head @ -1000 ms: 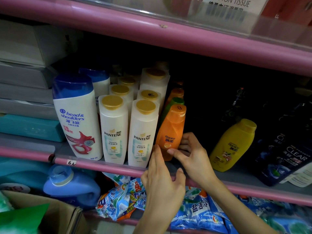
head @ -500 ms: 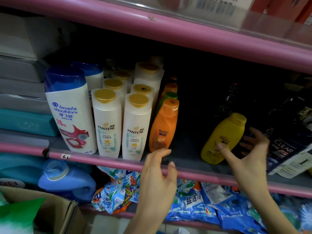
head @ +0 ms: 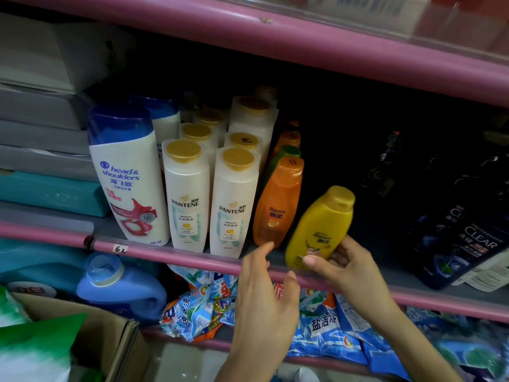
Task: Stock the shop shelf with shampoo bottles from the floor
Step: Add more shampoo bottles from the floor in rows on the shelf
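My right hand (head: pixel 340 264) grips the base of a yellow shampoo bottle (head: pixel 323 224), tilted, at the pink front rail of the shelf (head: pixel 170 252), just right of an orange Rejoice bottle (head: pixel 278 205). My left hand (head: pixel 264 285) hovers open in front of the rail, fingers near the orange bottle's base, holding nothing. Left of that stand two rows of white Pantene bottles (head: pixel 234 205) with gold caps and a large Head & Shoulders bottle (head: pixel 128 177). More orange and green bottles stand behind the front orange one.
Dark Clear shampoo packs (head: pixel 462 238) fill the shelf's right side, with a dark gap between them and the yellow bottle. Grey and teal boxes (head: pixel 46 188) stack at left. Below lie detergent bags (head: pixel 322 326), a blue jug (head: pixel 118 288) and a cardboard box (head: pixel 82 340).
My right hand left the orange bottle, reached right to the yellow bottle, took hold of it and brought it left beside the orange one. My left hand stayed by the rail.
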`<state>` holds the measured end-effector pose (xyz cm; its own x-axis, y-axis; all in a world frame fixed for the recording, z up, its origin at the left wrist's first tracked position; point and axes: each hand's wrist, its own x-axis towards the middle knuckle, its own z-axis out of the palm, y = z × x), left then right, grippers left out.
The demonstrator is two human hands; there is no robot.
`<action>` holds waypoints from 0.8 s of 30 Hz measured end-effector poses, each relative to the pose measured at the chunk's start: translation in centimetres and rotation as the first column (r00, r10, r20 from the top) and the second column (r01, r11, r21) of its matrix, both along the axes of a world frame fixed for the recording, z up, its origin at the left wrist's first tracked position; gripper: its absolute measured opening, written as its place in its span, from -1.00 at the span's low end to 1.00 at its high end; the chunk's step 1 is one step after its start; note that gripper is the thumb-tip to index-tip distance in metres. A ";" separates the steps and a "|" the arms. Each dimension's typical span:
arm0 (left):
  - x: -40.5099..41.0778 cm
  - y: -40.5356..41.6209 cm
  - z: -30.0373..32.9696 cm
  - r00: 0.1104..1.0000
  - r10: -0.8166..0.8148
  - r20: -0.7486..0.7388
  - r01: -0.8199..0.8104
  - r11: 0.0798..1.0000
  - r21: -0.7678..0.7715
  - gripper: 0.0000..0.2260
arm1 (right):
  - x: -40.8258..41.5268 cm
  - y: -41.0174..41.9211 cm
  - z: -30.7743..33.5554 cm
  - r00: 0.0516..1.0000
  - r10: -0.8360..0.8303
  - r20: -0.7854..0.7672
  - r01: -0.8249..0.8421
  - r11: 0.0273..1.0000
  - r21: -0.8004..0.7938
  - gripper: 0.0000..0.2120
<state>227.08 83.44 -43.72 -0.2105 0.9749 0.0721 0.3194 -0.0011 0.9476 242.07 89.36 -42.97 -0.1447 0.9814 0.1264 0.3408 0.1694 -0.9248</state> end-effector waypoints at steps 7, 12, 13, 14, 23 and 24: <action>-0.5 0.0 0.1 0.999 0.008 -0.038 -0.010 0.999 -0.034 -0.35 | -3.8 0.6 -0.9 0.996 0.087 0.015 -0.087 0.996 0.004 -0.61; -0.7 0.2 0.1 0.999 0.029 -0.045 -0.031 0.999 -0.040 -0.34 | -3.9 0.7 -0.9 0.999 0.034 0.032 -0.035 0.999 0.035 -0.61; -0.8 0.2 0.1 0.998 0.031 -0.050 -0.033 0.999 -0.042 -0.34 | -3.9 0.6 -0.8 0.998 0.022 0.055 -0.025 0.998 0.049 -0.63; -0.8 0.2 0.1 0.998 0.032 -0.055 -0.035 0.998 -0.042 -0.33 | -3.8 0.6 -0.8 0.998 0.019 0.063 -0.022 0.998 0.055 -0.65; -0.8 0.0 0.2 0.997 0.057 -0.047 -0.059 0.998 -0.032 -0.32 | -4.0 0.9 -0.7 1.000 0.022 0.010 -0.022 0.999 0.027 -0.62; -0.7 0.0 0.2 0.997 0.059 -0.046 -0.060 0.998 -0.031 -0.32 | -4.0 1.0 -0.6 1.000 0.026 0.002 -0.026 0.999 0.023 -0.62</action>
<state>226.36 83.42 -43.50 -0.2655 0.9627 0.0517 0.3603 0.0494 0.9315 238.04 90.32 -43.62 -0.1700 0.9742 0.1482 0.3377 0.1989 -0.9200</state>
